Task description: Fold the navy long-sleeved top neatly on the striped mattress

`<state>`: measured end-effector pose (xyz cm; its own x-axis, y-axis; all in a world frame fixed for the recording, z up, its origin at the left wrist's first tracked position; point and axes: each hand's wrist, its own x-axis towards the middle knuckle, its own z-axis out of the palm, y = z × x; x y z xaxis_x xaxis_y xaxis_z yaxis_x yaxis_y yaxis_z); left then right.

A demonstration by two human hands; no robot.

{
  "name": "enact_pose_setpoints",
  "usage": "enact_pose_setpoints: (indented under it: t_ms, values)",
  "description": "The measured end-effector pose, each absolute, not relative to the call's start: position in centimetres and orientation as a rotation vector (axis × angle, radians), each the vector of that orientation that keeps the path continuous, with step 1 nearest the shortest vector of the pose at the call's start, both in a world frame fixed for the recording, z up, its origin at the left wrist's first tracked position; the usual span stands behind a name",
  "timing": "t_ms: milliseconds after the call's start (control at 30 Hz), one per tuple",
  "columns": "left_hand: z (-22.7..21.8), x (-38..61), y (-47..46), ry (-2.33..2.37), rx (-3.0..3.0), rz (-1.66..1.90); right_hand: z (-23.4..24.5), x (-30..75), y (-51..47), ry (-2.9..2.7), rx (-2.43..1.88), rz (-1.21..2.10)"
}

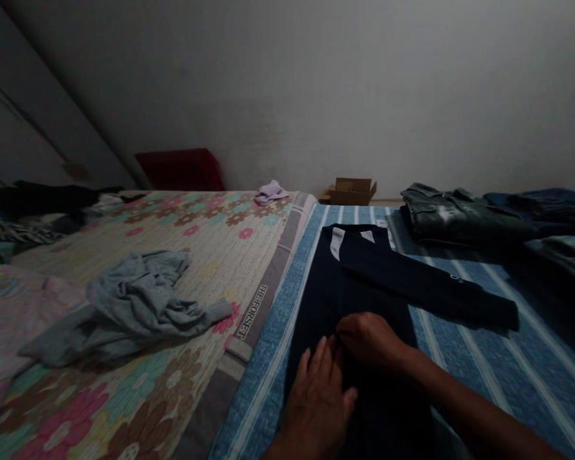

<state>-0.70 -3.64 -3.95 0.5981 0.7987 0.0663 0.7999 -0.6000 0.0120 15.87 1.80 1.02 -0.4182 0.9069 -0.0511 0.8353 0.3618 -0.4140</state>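
Observation:
A navy long-sleeved shirt (326,281) lies lengthwise on the blue striped sheet, its neck end away from me. White patches show near the collar, and one sleeve (441,294) stretches out to the right with a small light mark on it. My left hand (319,396) rests flat on the body of the shirt, fingers spread. Just beside its fingertips, my right hand (371,335) is closed, its fingers curled and pinching the dark cloth. The shirt's near end is partly hidden under my hands and forearms.
A crumpled grey garment (144,306) and a pink one (23,313) lie on the floral mat (211,236) at left. Folded dark trousers (460,214) and other folded clothes (551,207) sit at right. A cardboard box (353,191) stands by the wall.

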Motion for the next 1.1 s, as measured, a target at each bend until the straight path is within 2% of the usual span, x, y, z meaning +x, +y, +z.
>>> enact_pose_setpoints:
  t_ms: [233,500,733,1100]
  values:
    - [-3.6,-1.0,-3.5,-1.391,-2.812,-0.044,0.7,17.3,6.9,-1.516,-1.782,1.169]
    - [-2.8,-1.6,-3.5,-1.412,-2.856,-0.073,-1.4,17.2,11.8,-1.15,-1.875,1.328]
    - [-0.4,0.7,-0.9,-1.467,-2.824,-0.162,-2.1,16.5,13.2,-1.099,-1.94,1.292]
    - [-3.4,2.5,1.4,-1.578,-2.972,-0.071,-1.7,16.1,13.3,-1.407,-2.147,0.977]
